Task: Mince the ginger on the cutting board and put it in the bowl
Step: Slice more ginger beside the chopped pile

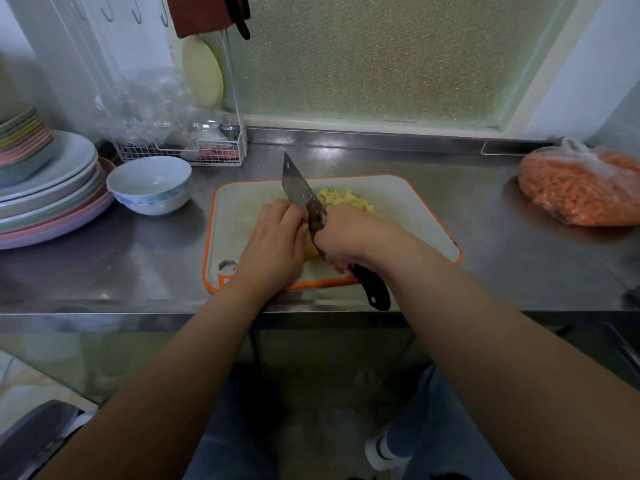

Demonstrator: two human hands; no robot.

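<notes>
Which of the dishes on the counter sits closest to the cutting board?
The white bowl with blue pattern, standing alone between the plate stack and the cutting board.

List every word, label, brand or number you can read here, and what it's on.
No text is readable anywhere.
Cleaver: dark marks on the blade, too blurred to read.
Bowl: blue pattern only, no lettering.
Bag of orange pieces: no label visible.
</notes>
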